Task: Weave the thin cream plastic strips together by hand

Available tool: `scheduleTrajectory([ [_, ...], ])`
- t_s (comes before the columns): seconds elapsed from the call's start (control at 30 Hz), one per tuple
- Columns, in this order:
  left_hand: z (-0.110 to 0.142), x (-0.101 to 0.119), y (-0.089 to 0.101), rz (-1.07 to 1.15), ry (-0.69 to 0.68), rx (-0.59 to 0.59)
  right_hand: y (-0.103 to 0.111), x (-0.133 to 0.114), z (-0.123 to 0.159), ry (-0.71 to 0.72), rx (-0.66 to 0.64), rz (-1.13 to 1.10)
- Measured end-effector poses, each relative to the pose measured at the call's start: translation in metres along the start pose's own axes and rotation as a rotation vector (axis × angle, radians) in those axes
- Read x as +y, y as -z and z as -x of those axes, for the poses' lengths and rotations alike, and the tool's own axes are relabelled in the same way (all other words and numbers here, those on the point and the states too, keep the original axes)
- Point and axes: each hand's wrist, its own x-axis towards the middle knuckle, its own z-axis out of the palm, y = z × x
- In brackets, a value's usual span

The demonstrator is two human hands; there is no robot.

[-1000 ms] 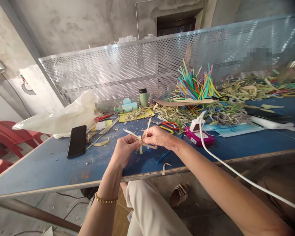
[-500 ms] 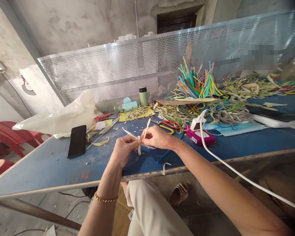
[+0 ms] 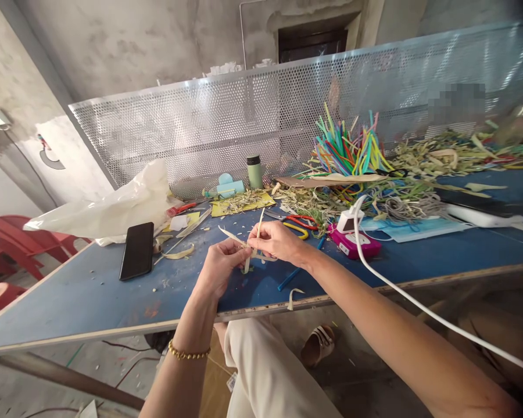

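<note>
Both my hands meet just above the blue table near its front edge. My left hand pinches a small bundle of pale dried leaf strips, and my right hand pinches the same bundle from the other side. Strip ends stick out upward, to the left and downward between the fingers. A gold bracelet circles my left wrist.
A black phone lies left of my hands, beside a white plastic bag. Red-handled scissors, a pink power bank with a white cable, a green flask, coloured strips and leaf scraps lie behind. A perforated metal screen backs the table.
My hands have stayed in place, working the strips with small finger movements. The upright strip end has tilted slightly. The view has shifted a little.
</note>
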Motion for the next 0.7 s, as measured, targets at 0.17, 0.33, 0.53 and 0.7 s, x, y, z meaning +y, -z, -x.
scheduleTrajectory([
  [0.17,0.0011,0.0012,0.0005,0.068,0.0,-0.021,-0.0008,0.0018,0.0002,-0.039,-0.002,-0.043],
  [0.33,0.0023,0.0044,-0.0014,0.127,0.007,-0.03,-0.001,0.0015,-0.0005,-0.041,-0.009,-0.039],
  [0.53,0.0014,0.0038,-0.0021,0.149,0.054,0.021,-0.0013,0.0012,-0.0011,-0.032,0.026,0.052],
  [0.7,-0.0003,0.0022,-0.0024,0.074,0.039,0.055,-0.0032,-0.0023,-0.0013,0.046,0.051,0.106],
])
